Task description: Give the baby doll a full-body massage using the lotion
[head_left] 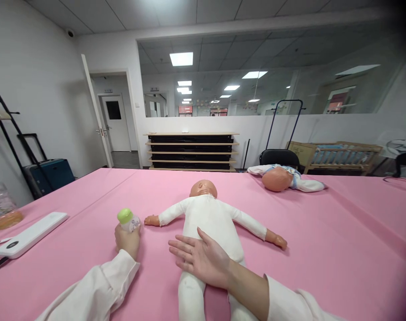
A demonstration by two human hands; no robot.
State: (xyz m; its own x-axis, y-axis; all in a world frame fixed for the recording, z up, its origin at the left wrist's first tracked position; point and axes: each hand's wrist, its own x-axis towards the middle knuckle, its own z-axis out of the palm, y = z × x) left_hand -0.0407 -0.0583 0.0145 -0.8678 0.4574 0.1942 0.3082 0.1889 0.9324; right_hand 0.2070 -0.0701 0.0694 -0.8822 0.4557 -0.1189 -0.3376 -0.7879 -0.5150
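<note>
Nearest the camera: two white sleeves come in from the bottom edge, both hands out over a pink cloth-covered table.
right hand: right hand lies flat, palm down, fingers straight and slightly spread, on the lower torso of the baby doll in a white cloth romper. Pressing or steadying, not gripping.
left hand: left hand has fingers curled closed around a small white bottle with a lime-green cap, held upright just off the doll's outstretched arm. Cap looks on.
doll position: face down, bald head away from the camera, arms spread, legs running toward the bottom edge between the two sleeves.
step, my read: doll is pinned and the bottle is staged; nothing from the bottle looks applied yet.
next move calls for: likely getting the cap off, which wants a second hand, so the flat hand would have to leave the doll; doll should stay put unaided.
left edge: flat white rectangular device with a cable, beyond it a clear plastic bottle with amber liquid.
further back: second baby doll in white and pale blue lies near the far table edge, well apart from both hands.
background: black chair, low black-and-wood shelving, wooden crib, glass partition wall.
</note>
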